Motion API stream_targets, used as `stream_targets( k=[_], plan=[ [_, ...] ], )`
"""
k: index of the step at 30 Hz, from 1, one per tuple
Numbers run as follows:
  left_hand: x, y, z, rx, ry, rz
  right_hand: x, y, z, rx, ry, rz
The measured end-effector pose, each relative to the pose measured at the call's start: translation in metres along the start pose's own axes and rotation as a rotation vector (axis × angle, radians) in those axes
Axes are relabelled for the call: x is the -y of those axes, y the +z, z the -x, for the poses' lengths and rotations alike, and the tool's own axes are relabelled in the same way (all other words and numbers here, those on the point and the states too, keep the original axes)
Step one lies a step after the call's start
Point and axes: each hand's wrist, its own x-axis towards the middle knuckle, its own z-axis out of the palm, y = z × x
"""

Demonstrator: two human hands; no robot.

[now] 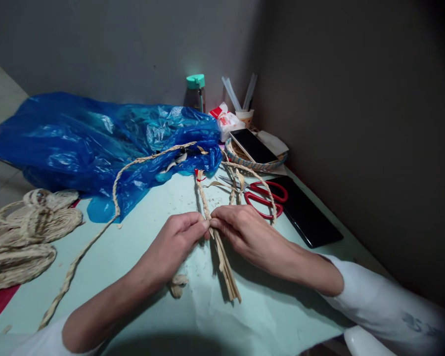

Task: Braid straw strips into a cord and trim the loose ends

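Observation:
A short braid of pale dried plant strands (202,197) runs down the middle of the table, its far end tied with red string (198,174). My left hand (183,232) pinches it from the left where the plaited part ends. From the other side my right hand (241,225) grips the same spot, thumb and fingertips almost touching the left ones. Below the hands the unplaited strands (226,269) hang loose toward me. Red-handled scissors (261,194) lie just beyond my right hand. The exact hold of each finger on the strands is partly hidden.
A blue plastic bag (107,133) fills the back left, with a long braided cord (114,198) trailing from it. Coiled braids (40,217) lie at left. At right are a black tablet (307,212), a basket (241,159) with a phone (254,146), and a green-lidded bottle (195,91).

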Motion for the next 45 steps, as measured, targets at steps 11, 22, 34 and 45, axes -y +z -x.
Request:
stream_targets(
  k=[11,22,34,45],
  plan=[
    [-0.003,0.005,0.002,-0.159,0.034,-0.045,0.008,-0.009,0.007,0.072,0.035,0.017],
    [0.001,0.009,0.004,-0.15,0.024,-0.018,0.007,-0.012,0.004,0.045,0.075,-0.067],
    [0.003,0.001,0.001,-0.035,-0.073,0.291,-0.016,-0.025,0.004,0.195,0.093,-0.463],
    [0.007,0.001,0.002,-0.079,-0.095,0.29,-0.007,-0.046,0.004,-0.151,0.081,-0.645]
  ],
)
